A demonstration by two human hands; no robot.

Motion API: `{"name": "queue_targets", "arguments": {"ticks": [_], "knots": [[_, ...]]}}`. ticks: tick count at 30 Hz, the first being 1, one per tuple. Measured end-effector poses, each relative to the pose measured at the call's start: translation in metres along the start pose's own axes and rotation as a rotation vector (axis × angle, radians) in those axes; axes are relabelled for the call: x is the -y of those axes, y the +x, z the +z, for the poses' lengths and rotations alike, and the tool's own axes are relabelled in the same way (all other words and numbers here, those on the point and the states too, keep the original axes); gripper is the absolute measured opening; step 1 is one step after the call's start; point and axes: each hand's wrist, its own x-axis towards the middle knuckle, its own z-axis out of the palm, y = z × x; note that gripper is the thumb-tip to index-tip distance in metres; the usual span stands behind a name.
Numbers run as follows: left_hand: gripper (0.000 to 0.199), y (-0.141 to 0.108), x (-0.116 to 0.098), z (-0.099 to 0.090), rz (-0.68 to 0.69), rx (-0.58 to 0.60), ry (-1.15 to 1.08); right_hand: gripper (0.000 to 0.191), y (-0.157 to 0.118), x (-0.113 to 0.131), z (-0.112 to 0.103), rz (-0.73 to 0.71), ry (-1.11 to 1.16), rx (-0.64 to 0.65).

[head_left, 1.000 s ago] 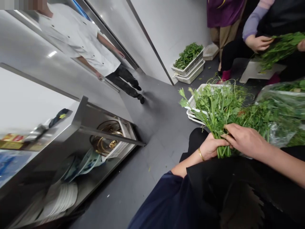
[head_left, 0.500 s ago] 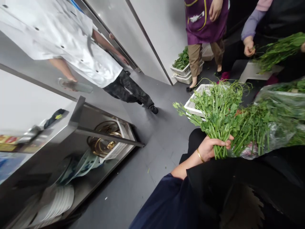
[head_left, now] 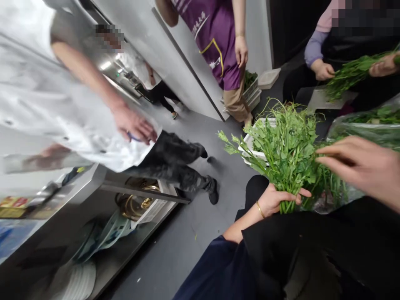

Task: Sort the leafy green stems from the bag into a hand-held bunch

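Note:
My left hand (head_left: pixel 275 199) is wrapped round the stems of a bunch of pea shoots (head_left: pixel 286 146), leafy and green with thin curling tendrils on top. To the right of the bunch is my right hand (head_left: pixel 362 166), slightly blurred. Its thumb and forefinger come together in a pinch at the edge of the leaves; whether anything is between them is hidden. Below it, more loose greens (head_left: pixel 337 183) lie against a clear plastic bag (head_left: pixel 336 129). Behind the bunch, a white plastic basket (head_left: pixel 250 143) is partly covered by the leaves.
At left, a person in a white jacket (head_left: pixel 93 112) stands beside a steel shelf unit (head_left: pixel 125 250) holding plates and pans. A person in a purple apron (head_left: pixel 215 50) stands ahead by stacked baskets (head_left: pixel 254 98). At upper right, a seated co-worker's hands (head_left: pixel 323 71) hold greens.
My right hand has come into view from the right, up to the bunch. My left hand keeps its hold. The white-jacketed person has come closer, and the purple-aproned person has shifted left.

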Motion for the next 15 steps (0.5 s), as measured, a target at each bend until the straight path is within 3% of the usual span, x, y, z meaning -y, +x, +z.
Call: {"name": "queue_targets", "arguments": {"ticks": [3, 5, 10, 15], "knots": [[0.033, 0.002, 0.001, 0.003, -0.023, -0.003, 0.012, 0.044, 0.004, 0.004, 0.038, -0.072, -0.14, 0.104], [0.034, 0.003, 0.001, 0.001, -0.055, 0.011, 0.004, 0.037, 0.0, -0.003, 0.049, -0.088, -0.115, 0.158], [0.04, 0.005, 0.0, -0.008, -0.08, 0.102, -0.081, 0.03, -0.021, -0.019, 0.032, -0.116, -0.05, 0.172], [0.042, 0.007, 0.001, -0.006, -0.077, 0.11, -0.04, 0.03, -0.012, 0.002, 0.023, -0.141, -0.05, 0.071]]}}
